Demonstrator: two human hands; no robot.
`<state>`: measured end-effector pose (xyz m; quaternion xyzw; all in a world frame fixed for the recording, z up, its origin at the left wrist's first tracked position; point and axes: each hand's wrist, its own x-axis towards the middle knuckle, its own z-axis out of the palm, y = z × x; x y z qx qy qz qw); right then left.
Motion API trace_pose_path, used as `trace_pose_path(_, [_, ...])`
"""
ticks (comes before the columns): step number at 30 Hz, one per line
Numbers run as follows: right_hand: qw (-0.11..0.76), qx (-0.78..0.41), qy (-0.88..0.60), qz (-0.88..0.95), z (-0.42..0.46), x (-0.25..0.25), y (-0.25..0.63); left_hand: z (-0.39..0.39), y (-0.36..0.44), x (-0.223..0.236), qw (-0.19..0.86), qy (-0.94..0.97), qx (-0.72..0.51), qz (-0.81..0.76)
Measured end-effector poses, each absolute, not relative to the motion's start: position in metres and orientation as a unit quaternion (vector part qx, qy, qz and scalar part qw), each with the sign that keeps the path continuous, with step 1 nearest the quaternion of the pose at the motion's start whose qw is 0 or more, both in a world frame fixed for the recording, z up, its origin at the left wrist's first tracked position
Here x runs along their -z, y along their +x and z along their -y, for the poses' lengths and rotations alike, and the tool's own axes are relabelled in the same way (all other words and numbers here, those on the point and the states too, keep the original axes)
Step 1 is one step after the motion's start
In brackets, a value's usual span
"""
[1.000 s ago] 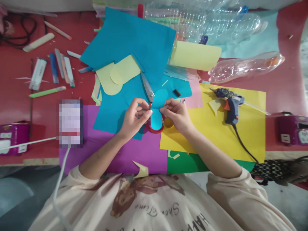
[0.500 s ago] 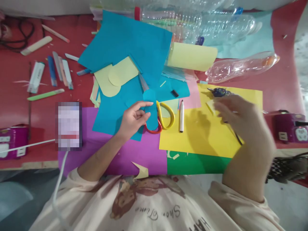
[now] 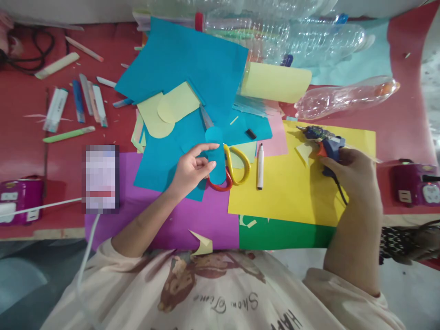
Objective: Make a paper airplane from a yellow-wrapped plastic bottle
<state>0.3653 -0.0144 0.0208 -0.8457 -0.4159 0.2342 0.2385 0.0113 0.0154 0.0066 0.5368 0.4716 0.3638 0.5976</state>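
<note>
My left hand (image 3: 195, 168) pinches a blue paper strip (image 3: 216, 158) with a rounded top between thumb and fingers. Beneath the strip lie scissors (image 3: 239, 165) with a yellow and a red handle loop, their blades pointing away from me. On the right, my right hand (image 3: 357, 172) is closed around the handle of a dark blue glue gun (image 3: 332, 147) with an orange trigger. The nozzle of the glue gun points left, over the yellow sheet (image 3: 285, 192). Between the hands lies a white marker (image 3: 260, 167), its black cap (image 3: 250, 134) lying apart.
Blue sheets (image 3: 192, 50) and cream paper cutouts (image 3: 156, 117) spread ahead. Clear plastic bottles (image 3: 247, 27) line the back, with another bottle (image 3: 347, 96) at right. A phone (image 3: 101, 178) with a white cable, several markers (image 3: 56, 110) and purple power strips (image 3: 414, 183) lie around.
My right hand has come down onto the glue gun and closed around its handle. My left hand still holds the blue strip in about the same place.
</note>
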Motion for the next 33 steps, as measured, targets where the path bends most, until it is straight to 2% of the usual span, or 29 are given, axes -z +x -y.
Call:
trace_pose_path(4, [0.311, -0.309, -0.856, 0.275, 0.017, -0.036, 0.356, -0.015, 0.012, -0.008, 0.597, 0.538, -0.372, -0.465])
trace_pose_path(7, [0.415, -0.346, -0.802, 0.255, 0.022, -0.048, 0.346, -0.015, 0.012, -0.007, 0.594, 0.543, -0.372, -0.462])
trace_pose_path(9, [0.439, -0.411, -0.751, 0.273, 0.026, -0.057, 0.339, -0.015, 0.012, -0.006, 0.588, 0.549, -0.371, -0.464])
trace_pose_path(15, [0.391, -0.584, -0.659, 0.267, 0.033, -0.063, 0.305, -0.015, 0.01, -0.002, 0.57, 0.572, -0.367, -0.462])
trace_pose_path(20, [0.362, -0.65, -0.563, 0.359, 0.035, -0.045, 0.264, -0.013, 0.01, -0.001, 0.475, 0.646, -0.37, -0.469])
trace_pose_path(26, [0.289, -0.657, -0.56, 0.414, 0.032, -0.037, 0.233, -0.011, 0.01, 0.003, 0.431, 0.689, -0.368, -0.452])
trace_pose_path(33, [0.297, -0.652, -0.552, 0.426, 0.033, -0.032, 0.224, -0.009, 0.01, 0.005, 0.418, 0.713, -0.366, -0.428])
